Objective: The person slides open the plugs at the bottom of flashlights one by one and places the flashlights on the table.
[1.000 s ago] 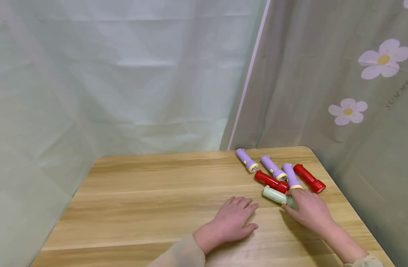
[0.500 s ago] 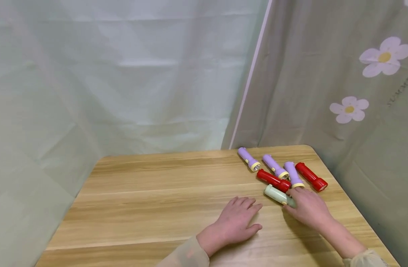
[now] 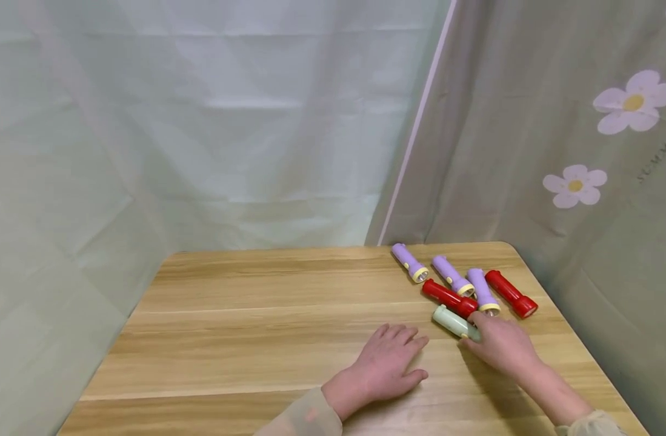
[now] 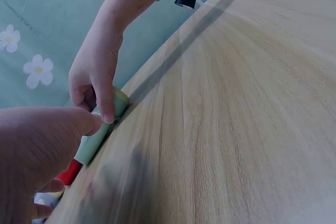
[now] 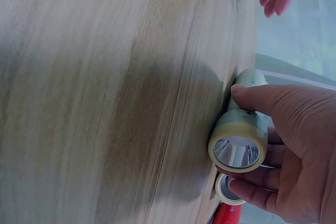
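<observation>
A pale green flashlight (image 3: pixel 454 323) with a yellow rim lies on the table at the right. My right hand (image 3: pixel 502 344) grips it near its lens end, thumb on one side and fingers on the other. In the right wrist view the lens of this green flashlight (image 5: pixel 239 150) faces the camera. My left hand (image 3: pixel 386 363) is palm down with fingers spread, low over the table left of the flashlight, holding nothing. Close behind the green one lie a red flashlight (image 3: pixel 449 298) and a purple flashlight (image 3: pixel 482 290) with a yellow rim.
Two more purple flashlights, a left one (image 3: pixel 409 261) and a middle one (image 3: pixel 451 275), lie toward the back edge. Another red flashlight (image 3: pixel 510 293) lies near the right edge of the wooden table (image 3: pixel 245 327). Curtains (image 3: pixel 256 121) hang behind and beside it.
The head view has shifted slightly. My right hand stays at the green flashlight and my left hand keeps nearly the same place; the other flashlights have not visibly moved.
</observation>
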### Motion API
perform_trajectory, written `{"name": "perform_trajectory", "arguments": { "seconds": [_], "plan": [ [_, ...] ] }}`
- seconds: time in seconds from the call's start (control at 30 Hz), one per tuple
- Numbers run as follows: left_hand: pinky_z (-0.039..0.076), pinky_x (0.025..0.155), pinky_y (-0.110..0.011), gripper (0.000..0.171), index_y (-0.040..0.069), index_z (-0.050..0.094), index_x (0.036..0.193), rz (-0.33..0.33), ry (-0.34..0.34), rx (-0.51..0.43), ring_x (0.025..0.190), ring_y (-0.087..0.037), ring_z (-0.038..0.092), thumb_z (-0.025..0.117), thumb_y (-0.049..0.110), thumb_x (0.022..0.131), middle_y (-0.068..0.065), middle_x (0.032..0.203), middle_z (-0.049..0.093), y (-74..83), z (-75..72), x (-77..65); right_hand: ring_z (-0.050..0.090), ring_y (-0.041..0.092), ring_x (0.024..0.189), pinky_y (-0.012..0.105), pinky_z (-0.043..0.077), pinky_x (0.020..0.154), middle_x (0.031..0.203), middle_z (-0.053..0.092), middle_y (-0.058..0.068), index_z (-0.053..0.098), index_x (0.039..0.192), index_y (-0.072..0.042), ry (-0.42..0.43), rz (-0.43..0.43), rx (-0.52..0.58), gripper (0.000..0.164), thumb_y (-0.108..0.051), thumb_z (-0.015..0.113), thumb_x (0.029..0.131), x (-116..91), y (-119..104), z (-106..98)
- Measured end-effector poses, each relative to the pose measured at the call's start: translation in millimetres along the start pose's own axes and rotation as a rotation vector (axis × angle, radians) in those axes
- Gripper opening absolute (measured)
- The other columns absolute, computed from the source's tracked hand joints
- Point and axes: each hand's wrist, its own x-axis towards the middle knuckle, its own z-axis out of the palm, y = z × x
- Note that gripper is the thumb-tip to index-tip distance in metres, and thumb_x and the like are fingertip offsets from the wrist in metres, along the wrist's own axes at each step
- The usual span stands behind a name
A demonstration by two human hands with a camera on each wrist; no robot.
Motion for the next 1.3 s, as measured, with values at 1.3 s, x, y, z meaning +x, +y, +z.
{"name": "perform_trajectory", "arguments": {
  "seconds": [1.3],
  "plan": [
    [0.035, 0.114, -0.047, 0.06, 0.029, 0.047, 0.153, -0.015, 0.019, 0.001, 0.14, -0.017, 0.043, 0.05, 0.059, 0.101, 0.004, 0.154, 0.046, -6.9, 6.1, -21.2, 0.044, 0.017, 0.063, 0.036, 0.035, 0.052, 0.074, 0.052, -0.005, 0.067, 0.102, -0.013, 0.027, -0.002, 0.058, 0.039, -0.042, 0.084, 0.082, -12, -9, 11]
  ]
}}
